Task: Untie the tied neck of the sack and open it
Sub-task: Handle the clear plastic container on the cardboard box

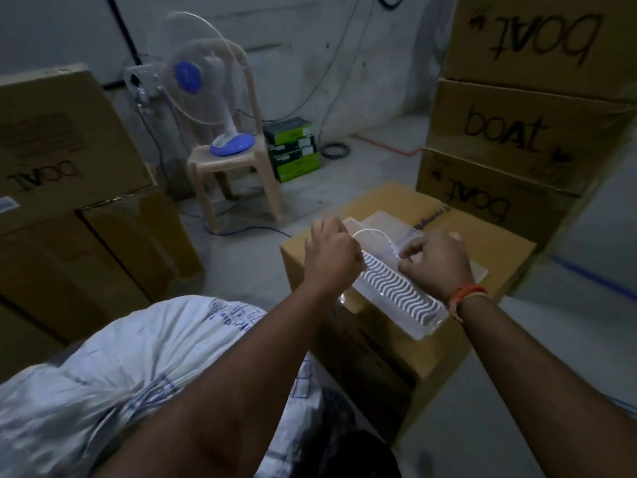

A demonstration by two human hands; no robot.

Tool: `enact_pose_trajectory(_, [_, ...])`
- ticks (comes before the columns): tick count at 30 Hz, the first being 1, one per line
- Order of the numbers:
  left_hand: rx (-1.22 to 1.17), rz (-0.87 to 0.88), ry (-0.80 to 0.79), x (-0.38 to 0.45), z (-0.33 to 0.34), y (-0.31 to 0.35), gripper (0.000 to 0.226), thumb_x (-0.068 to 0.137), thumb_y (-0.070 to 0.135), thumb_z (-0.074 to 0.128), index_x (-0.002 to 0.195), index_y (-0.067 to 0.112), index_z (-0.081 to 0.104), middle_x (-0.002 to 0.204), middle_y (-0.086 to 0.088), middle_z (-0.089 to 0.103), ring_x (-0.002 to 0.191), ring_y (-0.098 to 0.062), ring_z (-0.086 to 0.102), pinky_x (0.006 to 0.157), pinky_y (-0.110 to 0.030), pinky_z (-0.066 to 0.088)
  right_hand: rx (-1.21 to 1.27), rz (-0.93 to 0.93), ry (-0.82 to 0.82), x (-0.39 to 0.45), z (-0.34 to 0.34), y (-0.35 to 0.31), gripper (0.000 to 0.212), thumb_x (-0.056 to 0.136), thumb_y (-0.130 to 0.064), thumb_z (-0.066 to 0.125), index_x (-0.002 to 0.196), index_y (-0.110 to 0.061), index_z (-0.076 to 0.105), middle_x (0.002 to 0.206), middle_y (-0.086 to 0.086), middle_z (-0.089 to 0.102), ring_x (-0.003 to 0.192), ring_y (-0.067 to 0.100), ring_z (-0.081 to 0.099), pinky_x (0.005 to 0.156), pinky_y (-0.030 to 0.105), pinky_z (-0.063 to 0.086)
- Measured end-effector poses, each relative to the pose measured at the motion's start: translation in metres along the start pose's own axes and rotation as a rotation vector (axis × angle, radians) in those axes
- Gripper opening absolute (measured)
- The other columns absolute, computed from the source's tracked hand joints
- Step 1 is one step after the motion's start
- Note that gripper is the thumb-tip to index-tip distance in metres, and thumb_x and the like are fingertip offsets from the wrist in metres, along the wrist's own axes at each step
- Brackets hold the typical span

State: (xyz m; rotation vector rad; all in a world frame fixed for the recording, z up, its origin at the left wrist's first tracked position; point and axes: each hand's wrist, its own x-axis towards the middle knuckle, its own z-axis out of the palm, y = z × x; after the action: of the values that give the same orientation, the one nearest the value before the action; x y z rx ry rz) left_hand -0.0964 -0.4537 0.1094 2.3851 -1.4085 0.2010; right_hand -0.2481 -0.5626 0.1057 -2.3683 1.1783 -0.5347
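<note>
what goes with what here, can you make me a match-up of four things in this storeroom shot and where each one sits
Things:
1. table fan
2. wavy-patterned clear packet
3. white sack
4. green and black boxes

Places:
A. stacked on the floor beside the chair
B. on the plastic chair
C. low in the view, under the left forearm
D. on top of the cardboard box, between the left hand and right hand

Pairs: 1-B, 2-D, 3-C, 4-A

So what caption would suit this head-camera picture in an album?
Both hands, left and right, pull a white strip over a carton, the white sack lying beside.
</note>
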Motion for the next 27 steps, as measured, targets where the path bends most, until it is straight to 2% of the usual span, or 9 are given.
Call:
enact_pose_trajectory(3, [0.132,-0.023,-0.208,0.025,0.024,-0.001,0.039,0.082,0.045,0.081,0.114,0.022,0.08,0.131,-0.004,0.056,0.126,-0.03,0.04,0.102,-0.044,0.041,-0.162,-0.015,-0.068,0.011,0.01,0.003,0.009,0.079,-0.04,0.076,0.079,-0.031,0.077,0.108,-0.004,0.07,0.115,0.027,0.053,0.09,0.037,0.038])
enact_pose_trajectory(7, [0.231,0.164,-0.397,0.057,0.035,-0.005,0.042,0.074,0.052,0.082,0.107,0.026,0.082,0.116,-0.002,0.071,0.12,-0.027,0.052,0.101,-0.048,0.045,-0.253,-0.019,-0.174,0.008,0.005,0.0,0.03,0.082,-0.05,0.075,0.105,-0.031,0.078,0.128,0.006,0.049,0.124,0.031,0.038,0.104,0.043,0.04])
enact_pose_trajectory(9, [0.127,0.272,-0.334,0.07,0.031,-0.007,0.024,0.077,0.045,0.082,0.095,0.029,0.085,0.1,0.002,0.076,0.106,-0.023,0.06,0.094,-0.045,0.052,-0.122,-0.001,-0.101,0.005,-0.002,0.01,0.032,0.084,-0.051,0.073,0.11,-0.034,0.075,0.122,0.004,0.049,0.123,0.028,0.038,0.102,0.04,0.038])
enact_pose_trajectory(12, [-0.125,0.284,-0.109,0.092,0.028,-0.009,0.012,0.085,0.035,0.077,0.087,0.024,0.083,0.095,0.001,0.079,0.086,-0.017,0.066,0.08,-0.034,0.055,0.125,0.166,0.123,0.007,-0.01,0.044,0.014,0.084,-0.037,0.072,0.096,-0.031,0.077,0.109,0.006,0.059,0.111,0.027,0.052,0.101,0.038,0.045])
enact_pose_trajectory(16, [-0.076,0.197,-0.104,0.127,0.037,-0.002,0.014,0.093,0.031,0.074,0.099,0.02,0.08,0.107,-0.003,0.078,0.097,-0.023,0.068,0.079,-0.03,0.051,0.25,0.428,0.196,0.017,-0.007,0.094,0.011,0.077,-0.037,0.072,0.079,-0.026,0.074,0.094,0.011,0.074,0.098,0.032,0.066,0.09,0.047,0.058])
enact_pose_trajectory(19, [-0.003,0.192,-0.242,0.152,0.049,0.01,0.015,0.094,0.026,0.073,0.104,0.019,0.081,0.117,-0.006,0.078,0.106,-0.028,0.07,0.089,-0.034,0.055,0.208,0.526,0.16,0.018,0.007,0.117,0.007,0.079,-0.037,0.075,0.073,-0.035,0.07,0.107,0.014,0.066,0.112,0.034,0.057,0.106,0.04,0.044])
enact_pose_trajectory(21, [0.057,0.205,-0.355,0.164,0.06,0.016,0.019,0.094,0.021,0.071,0.11,0.018,0.081,0.126,-0.004,0.076,0.115,-0.026,0.068,0.094,-0.029,0.051,0.156,0.567,0.164,0.017,0.016,0.127,0.002,0.08,-0.035,0.076,0.079,-0.034,0.074,0.107,0.013,0.065,0.121,0.032,0.048,0.099,0.031,0.028])
enact_pose_trajectory(25, [0.132,0.191,-0.558,0.178,0.079,0.025,0.03,0.094,0.015,0.07,0.122,0.017,0.079,0.131,-0.004,0.074,0.118,-0.025,0.068,0.091,-0.026,0.049,0.212,0.598,0.266,0.014,0.022,0.137,0.007,0.082,-0.026,0.082,0.084,-0.031,0.079,0.13,0.012,0.05,0.12,0.027,0.049,0.098,0.026,0.041])
enact_pose_trajectory(27, [0.129,0.167,-0.591,0.185,0.087,0.025,0.031,0.092,0.011,0.071,0.121,0.016,0.08,0.128,-0.006,0.075,0.115,-0.026,0.07,0.083,-0.024,0.045,0.258,0.58,0.308,0.012,0.024,0.142,0.009,0.083,-0.022,0.082,0.091,-0.025,0.08,0.131,0.01,0.049,0.097,0.004,0.049,0.09,0.018,0.04])
